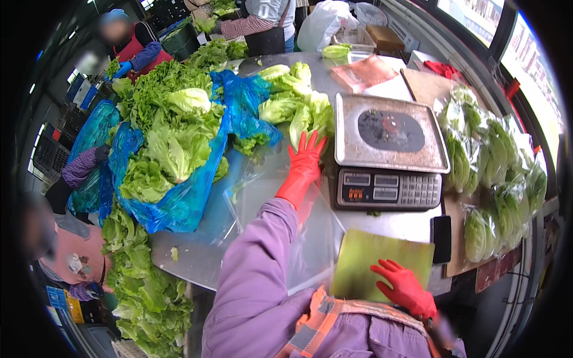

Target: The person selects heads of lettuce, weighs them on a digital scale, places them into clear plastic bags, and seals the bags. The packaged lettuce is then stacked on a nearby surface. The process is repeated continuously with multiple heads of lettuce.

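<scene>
My left hand [305,162], in a red rubber glove, reaches forward with its fingers spread and nothing gripped. Its fingertips overlap the near end of a pile of romaine lettuce [293,107]; whether they touch is unclear. Under that forearm lie clear plastic bags [264,197] on the metal table [179,255]. To the right of this hand stands a digital weighing scale [389,190] with a stained, bare metal pan [349,147]. My right hand [400,286], also red-gloved, hovers over or rests on a yellow-green sheet [380,250], fingers apart and holding nothing.
Blue plastic bags [174,215] with loose leaf lettuce [174,147] cover the left side. Bagged lettuce [501,179] sits on cardboard [454,257] at right, beside a black phone [441,239]. Pink plastic packaging [365,74] lies behind the scale. Co-workers stand left and at back.
</scene>
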`<state>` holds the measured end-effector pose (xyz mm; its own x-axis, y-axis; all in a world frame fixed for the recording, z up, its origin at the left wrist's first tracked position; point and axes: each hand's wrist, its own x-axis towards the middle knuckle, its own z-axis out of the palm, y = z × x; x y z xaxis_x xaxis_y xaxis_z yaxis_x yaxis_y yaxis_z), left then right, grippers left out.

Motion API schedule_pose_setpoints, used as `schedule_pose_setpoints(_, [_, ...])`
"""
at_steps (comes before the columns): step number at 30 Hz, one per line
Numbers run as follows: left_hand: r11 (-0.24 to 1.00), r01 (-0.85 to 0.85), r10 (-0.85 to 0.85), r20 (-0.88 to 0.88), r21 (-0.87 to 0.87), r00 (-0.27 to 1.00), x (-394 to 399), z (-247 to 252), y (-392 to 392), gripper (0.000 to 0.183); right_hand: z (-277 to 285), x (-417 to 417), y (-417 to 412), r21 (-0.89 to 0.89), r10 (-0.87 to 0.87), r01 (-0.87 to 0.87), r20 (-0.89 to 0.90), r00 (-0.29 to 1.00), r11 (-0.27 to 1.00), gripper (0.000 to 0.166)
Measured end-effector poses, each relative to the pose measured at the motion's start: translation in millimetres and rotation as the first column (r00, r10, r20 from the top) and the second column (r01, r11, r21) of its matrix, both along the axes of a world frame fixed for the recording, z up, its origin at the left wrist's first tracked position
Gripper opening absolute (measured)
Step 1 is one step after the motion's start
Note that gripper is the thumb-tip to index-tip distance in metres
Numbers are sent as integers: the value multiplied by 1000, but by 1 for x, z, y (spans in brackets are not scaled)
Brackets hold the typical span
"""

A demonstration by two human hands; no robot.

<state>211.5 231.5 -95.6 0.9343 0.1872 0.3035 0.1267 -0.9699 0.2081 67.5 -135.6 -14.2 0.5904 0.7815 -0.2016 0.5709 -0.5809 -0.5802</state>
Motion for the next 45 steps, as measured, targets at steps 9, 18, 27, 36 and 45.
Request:
schedule_pose_setpoints(9, [901, 148, -10, 320, -408, 947, 47, -9, 69, 55, 72, 93, 54, 39, 137, -150, 232, 963, 988, 49])
schedule_pose_setpoints(18, [-238, -146, -522, 0, -960, 853, -43, 171, 38, 44, 139, 179, 163, 155, 192, -403, 692, 696, 902, 87])
schedule_pose_setpoints(27, [-2, 321, -494, 280, -947, 823, 2, 206, 21, 48, 17, 156, 80, 425, 296, 806, -899, 323, 411, 74])
schedule_pose_setpoints(36, [746, -591, 563, -184, -306, 806, 41, -4, 136, 109, 22, 128, 28, 373, -135, 886, -897, 420, 276, 45])
schedule_pose_setpoints(45, [349, 66, 491, 243, -935, 837, -1, -1, 170, 71, 61, 171, 38, 518, -315, 790, -728, 608, 328, 37])
